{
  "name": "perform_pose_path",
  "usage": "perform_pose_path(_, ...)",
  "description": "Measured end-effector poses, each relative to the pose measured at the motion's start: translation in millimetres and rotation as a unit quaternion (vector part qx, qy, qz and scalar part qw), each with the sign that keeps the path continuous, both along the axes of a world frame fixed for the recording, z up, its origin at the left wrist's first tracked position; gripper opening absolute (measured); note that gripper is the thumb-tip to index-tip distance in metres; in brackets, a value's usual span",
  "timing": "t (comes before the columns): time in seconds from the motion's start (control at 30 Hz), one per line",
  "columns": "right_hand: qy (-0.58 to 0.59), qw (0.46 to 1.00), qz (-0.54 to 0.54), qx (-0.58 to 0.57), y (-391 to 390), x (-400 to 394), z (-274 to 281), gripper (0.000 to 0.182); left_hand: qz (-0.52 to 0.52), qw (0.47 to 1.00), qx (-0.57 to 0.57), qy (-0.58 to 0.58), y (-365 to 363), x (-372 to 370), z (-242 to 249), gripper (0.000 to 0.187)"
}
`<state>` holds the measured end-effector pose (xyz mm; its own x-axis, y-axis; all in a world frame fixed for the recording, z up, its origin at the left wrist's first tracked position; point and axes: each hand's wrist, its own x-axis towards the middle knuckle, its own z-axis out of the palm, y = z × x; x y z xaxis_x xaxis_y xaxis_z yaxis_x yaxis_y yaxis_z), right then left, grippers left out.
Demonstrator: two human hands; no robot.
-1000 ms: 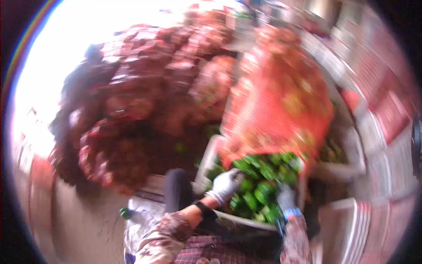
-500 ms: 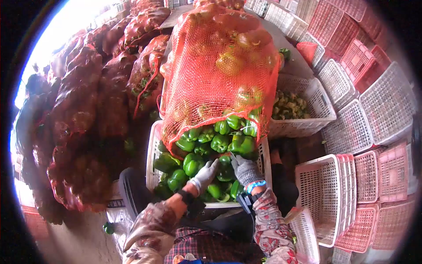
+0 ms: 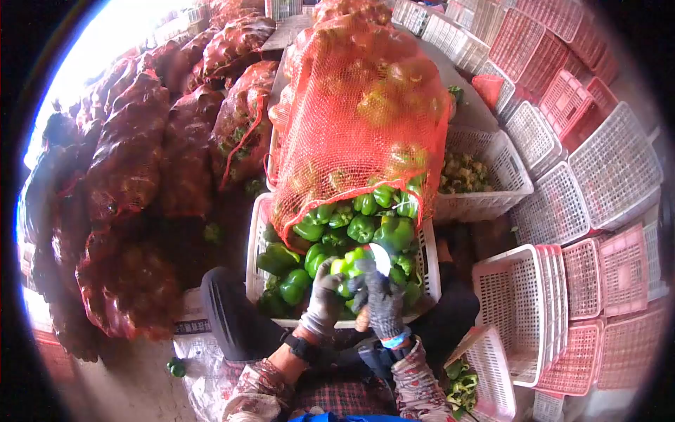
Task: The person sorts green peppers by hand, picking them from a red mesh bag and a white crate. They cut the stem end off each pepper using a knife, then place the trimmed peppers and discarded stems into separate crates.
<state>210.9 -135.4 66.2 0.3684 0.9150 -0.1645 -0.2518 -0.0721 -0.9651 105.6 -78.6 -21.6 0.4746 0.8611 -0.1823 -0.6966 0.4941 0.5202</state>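
My left hand [image 3: 325, 292], in a pale glove, is closed around the left side of a green bell pepper [image 3: 346, 269], lifted above the crate. My right hand [image 3: 381, 302], in a grey glove, is closed beside the same pepper. It grips what looks like a small knife [image 3: 380, 259], its blade glaring white; the handle is mostly hidden. Under and beyond both hands, green bell peppers [image 3: 295, 286] fill a white plastic crate [image 3: 252, 246]. More peppers spill into it from the open mouth of a large red mesh sack [image 3: 337, 141].
Full mesh sacks [image 3: 126, 162] are piled at left. A crate of trimmings [image 3: 524, 172] stands behind right; stacked crates [image 3: 513, 295] line the right side. A tilted crate [image 3: 492, 373] near my right knee holds green scraps [image 3: 460, 389]. One pepper [image 3: 176, 366] lies on the floor.
Both hands have drawn back toward me, lifting a pepper from the crate. The blade now shows bright beside it. The view has shifted slightly, revealing scraps in the lower-right crate.
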Motion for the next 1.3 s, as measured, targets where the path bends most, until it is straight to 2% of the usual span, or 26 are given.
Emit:
perform_pose_path(0.03,-0.001,0.997,-0.035,-0.072,-7.7,0.8,16.5,0.032,-0.011,0.998,-0.036,-0.055,1.6,-5.0,19.2,0.057)
perform_pose_path(0.07,-0.019,0.995,-0.074,-0.058,-16.2,9.5,4.9,0.033,0.004,0.999,-0.026,-0.042,5.3,-9.3,31.7,0.059)
perform_pose_path(0.1,-0.039,0.992,-0.111,-0.039,-23.3,16.4,-12.8,0.035,0.015,0.996,-0.033,-0.081,8.2,-12.6,47.6,0.06)
perform_pose_path(0.13,-0.026,0.988,-0.149,-0.016,-22.6,13.7,-19.0,0.046,0.015,0.998,0.001,-0.056,9.4,-14.3,51.2,0.064)
perform_pose_path(0.2,-0.091,0.993,-0.069,0.011,-21.1,11.4,-14.8,0.054,0.003,0.996,0.094,0.007,9.9,-14.2,53.2,0.069)
perform_pose_path(0.27,-0.006,0.994,-0.106,-0.034,-27.3,0.9,-20.9,0.066,-0.042,0.961,0.258,0.095,11.5,-18.6,44.8,0.074)
perform_pose_path(0.33,-0.057,0.993,-0.097,0.038,-21.1,5.8,-34.6,0.064,-0.065,0.953,0.23,0.185,0.8,-19.8,64.1,0.077)
perform_pose_path(0.4,-0.149,0.985,-0.065,0.056,-18.0,7.9,-43.8,0.062,-0.105,0.936,0.206,0.266,-5.3,-27.5,88.7,0.083)
perform_pose_path(0.47,-0.234,0.968,-0.033,0.08,-14.9,4.6,-49.1,0.06,-0.016,0.934,0.203,0.294,-13.7,-27.6,72.3,0.076)
perform_pose_path(0.5,-0.306,0.951,-0.031,0.023,-19.4,2.5,-37.5,0.04,0.04,0.928,0.199,0.312,-17.6,-26.4,67.6,0.073)
perform_pose_path(0.53,-0.407,0.911,-0.055,0.038,-23.4,1.4,-30.9,0.031,0.115,0.913,0.211,0.329,-18.4,-22.3,58.0,0.067)
perform_pose_path(0.57,-0.503,0.859,-0.079,0.056,-25.3,-0.6,-23.2,0.023,0.138,0.914,0.219,0.312,-18.0,-24.5,51.9,0.068)
perform_pose_path(0.6,-0.514,0.855,-0.067,0.02,-27.7,-6.0,-2.5,0.017,0.144,0.915,0.225,0.301,-16.3,-26.0,59.6,0.068)
perform_pose_path(0.63,-0.523,0.851,-0.026,0.037,-28.3,-8.4,8.3,0.016,0.148,0.917,0.231,0.289,-14.9,-26.9,67.2,0.069)
perform_pose_path(0.77,-0.566,0.823,0.029,0.017,-23.6,-21.1,27.3,0.02,0.154,0.878,0.305,0.336,-11.3,-34.0,62.5,0.072)
perform_pose_path(0.83,-0.561,0.827,0.046,-0.016,-24.2,-24.1,28.1,0.018,0.177,0.853,0.326,0.366,-13.3,-38.3,56.6,0.073)
perform_pose_path(0.87,-0.568,0.819,0.073,-0.021,-26.4,-23.5,26.6,0.019,0.184,0.82,0.361,0.404,-13.5,-42.4,56.0,0.072)
perform_pose_path(0.97,-0.624,0.777,0.071,0.047,-30.5,-19.3,5.0,0.029,0.152,0.787,0.409,0.436,-11.7,-49.1,56.3,0.075)
perform_pose_path(1.0,-0.568,0.821,0.059,-0.015,-28.1,-24.7,27.3,0.03,0.152,0.807,0.391,0.416,-11.7,-46.7,51.0,0.073)
perform_pose_path(1.1,-0.609,0.79,0.062,-0.047,-32.7,-32.5,35.5,0.03,0.149,0.893,0.275,0.323,-20.5,-35.4,79.3,0.072)
perform_pose_path(1.13,-0.603,0.783,0.11,-0.108,-35.3,-33.4,36.3,0.023,0.165,0.897,0.247,0.328,-20.5,-32.3,81.6,0.068)
perform_pose_path(1.17,-0.596,0.792,0.093,-0.095,-39.5,-34.2,30.5,0.023,0.195,0.866,0.266,0.377,-18.0,-32.3,80.5,0.06)
perform_pose_path(1.23,-0.585,0.806,0.061,-0.067,-50.9,-32.8,-4.1,0.023,0.231,0.853,0.239,0.403,-10.3,-36.2,95.8,0.057)
perform_pose_path(1.27,-0.542,0.84,0.037,0.014,-63.6,-21.6,-47.1,0.021,0.224,0.878,0.214,0.364,-2.7,-46.0,94.1,0.055)
perform_pose_path(1.3,-0.504,0.858,0.076,-0.053,-72.3,-17.3,-54.5,0.021,0.229,0.899,0.174,0.329,3.1,-47.4,112.9,0.054)
